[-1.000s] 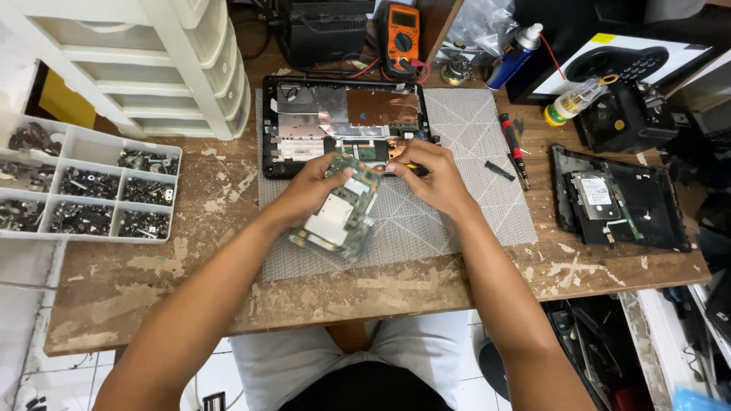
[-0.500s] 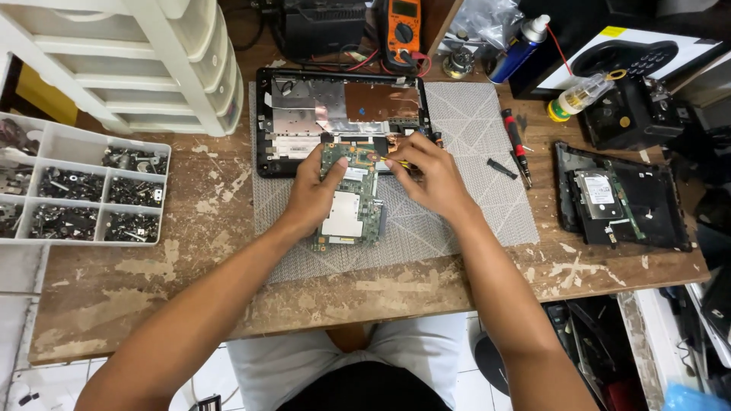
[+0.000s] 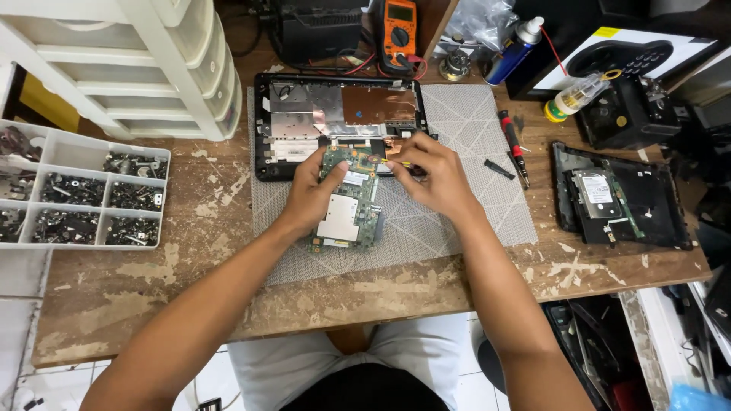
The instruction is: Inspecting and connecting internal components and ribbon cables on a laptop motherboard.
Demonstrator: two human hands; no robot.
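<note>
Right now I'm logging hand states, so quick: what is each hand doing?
Left hand: closed on the left edge of the green rectangular circuit board.
Right hand: fingers pinched at the board's top edge; what they hold cannot be told.

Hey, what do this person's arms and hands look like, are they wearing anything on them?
Both arms are bare right up to the bottom edge of the picture: no sleeves in view. The left hand and the right hand wear no gloves, and no watch, ring or wristband shows on either. No cables or markings on them.
</note>
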